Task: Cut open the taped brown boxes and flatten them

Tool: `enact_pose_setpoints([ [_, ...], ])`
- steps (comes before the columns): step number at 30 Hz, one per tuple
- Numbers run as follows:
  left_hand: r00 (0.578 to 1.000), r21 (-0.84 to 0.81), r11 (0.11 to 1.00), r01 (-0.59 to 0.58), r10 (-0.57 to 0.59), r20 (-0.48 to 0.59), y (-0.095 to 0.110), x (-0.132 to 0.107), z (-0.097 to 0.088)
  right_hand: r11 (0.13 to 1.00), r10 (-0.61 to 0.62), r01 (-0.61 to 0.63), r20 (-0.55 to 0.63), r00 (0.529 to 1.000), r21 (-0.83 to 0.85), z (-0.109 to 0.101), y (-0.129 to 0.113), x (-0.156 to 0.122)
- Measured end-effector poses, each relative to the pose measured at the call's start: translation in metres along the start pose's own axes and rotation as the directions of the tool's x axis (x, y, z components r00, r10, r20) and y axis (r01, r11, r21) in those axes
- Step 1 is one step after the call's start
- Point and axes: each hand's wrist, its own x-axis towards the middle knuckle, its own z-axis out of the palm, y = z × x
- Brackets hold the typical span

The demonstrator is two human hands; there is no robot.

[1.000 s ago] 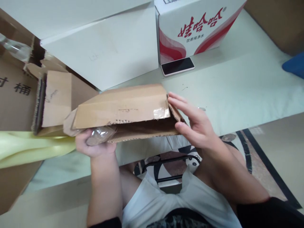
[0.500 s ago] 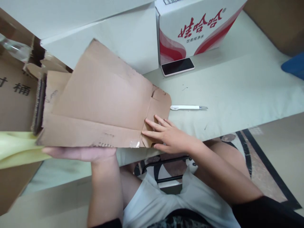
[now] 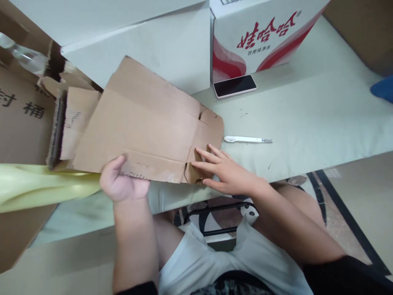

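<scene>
Cardboard has long axis roughly along bench front edge; right hand splayed on right flap, gripping nothing; left hand thumb over near side, grip unclear

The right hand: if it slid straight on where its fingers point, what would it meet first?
The right hand would probably meet the broad panel of the creased brown cardboard, just ahead, though depth is unclear.
</scene>
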Motion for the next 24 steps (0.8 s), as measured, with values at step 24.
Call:
enact_pose_setpoints([
  [24,0.943,-0.189,0.942,0.277,-0.304,-0.134,-0.040,0.010,0.006,0.465,0.391,-0.089,-0.114,0.913,0.881,-0.007,0.024,-0.013],
])
